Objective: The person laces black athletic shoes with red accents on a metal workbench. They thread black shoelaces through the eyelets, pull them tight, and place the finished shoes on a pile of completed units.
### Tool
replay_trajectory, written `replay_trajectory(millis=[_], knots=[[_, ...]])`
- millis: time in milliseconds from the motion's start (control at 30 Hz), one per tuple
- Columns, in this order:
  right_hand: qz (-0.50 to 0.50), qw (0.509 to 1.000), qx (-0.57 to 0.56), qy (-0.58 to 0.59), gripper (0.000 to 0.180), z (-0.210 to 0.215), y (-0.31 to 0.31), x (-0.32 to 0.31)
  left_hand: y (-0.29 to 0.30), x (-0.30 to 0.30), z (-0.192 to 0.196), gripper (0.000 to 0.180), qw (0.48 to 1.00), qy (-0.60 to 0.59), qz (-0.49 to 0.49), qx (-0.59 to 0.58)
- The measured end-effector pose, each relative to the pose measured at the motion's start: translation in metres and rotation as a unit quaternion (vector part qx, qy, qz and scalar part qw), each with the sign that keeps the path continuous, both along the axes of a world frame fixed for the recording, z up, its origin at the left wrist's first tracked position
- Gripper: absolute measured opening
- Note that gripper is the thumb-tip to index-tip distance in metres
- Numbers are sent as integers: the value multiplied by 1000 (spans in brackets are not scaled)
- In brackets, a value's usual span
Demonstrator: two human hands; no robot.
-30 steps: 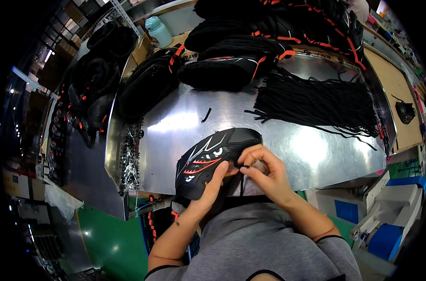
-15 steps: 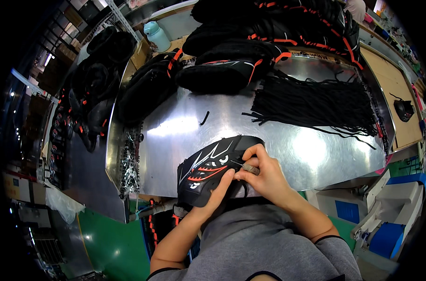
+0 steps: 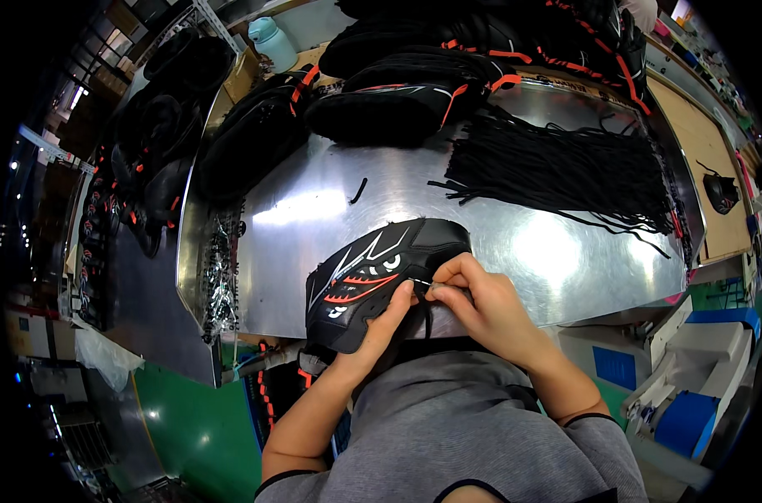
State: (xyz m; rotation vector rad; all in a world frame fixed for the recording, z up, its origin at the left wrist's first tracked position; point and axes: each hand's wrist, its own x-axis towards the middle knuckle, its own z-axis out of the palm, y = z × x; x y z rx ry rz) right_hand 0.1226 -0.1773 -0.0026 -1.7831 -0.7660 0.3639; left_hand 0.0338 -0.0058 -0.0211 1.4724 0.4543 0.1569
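A black shoe upper with red and white markings lies at the near edge of the steel table. The left hand grips its lower edge, while the right hand pinches a black lace against it.

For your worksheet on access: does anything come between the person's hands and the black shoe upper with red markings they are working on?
Nothing visible does. The left hand supports the shoe upper from below, and the right hand pinches at its edge, both touching it directly.

black shoe upper, red-white markings, silver table
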Motion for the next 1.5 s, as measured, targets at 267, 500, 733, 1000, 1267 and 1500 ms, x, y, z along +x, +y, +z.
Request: replay_trajectory(millis=[267,500,733,1000,1267,1500], knots=[[11,993,-105,-54,22,6,8,5,2,-7,-10,18,981,-40,-38,189],[113,920,-223,-301,49,18,24,8,-5,-4,-2,20,940,-81,-83,321],[4,957,-236,-172,33,29,-9,35,34,7,-2,49,961,195,-142,-133],[-79,989,-73,105,54,-54,-29,80,31,52,45,64,905,121,-406,19],[-101,978,-101,153,48,-56,-46,78,135,115,16,29,860,37,-118,495],[-114,977,-127,130,47,-56,-44,77,139,128,-47,17,827,66,-110,547]])
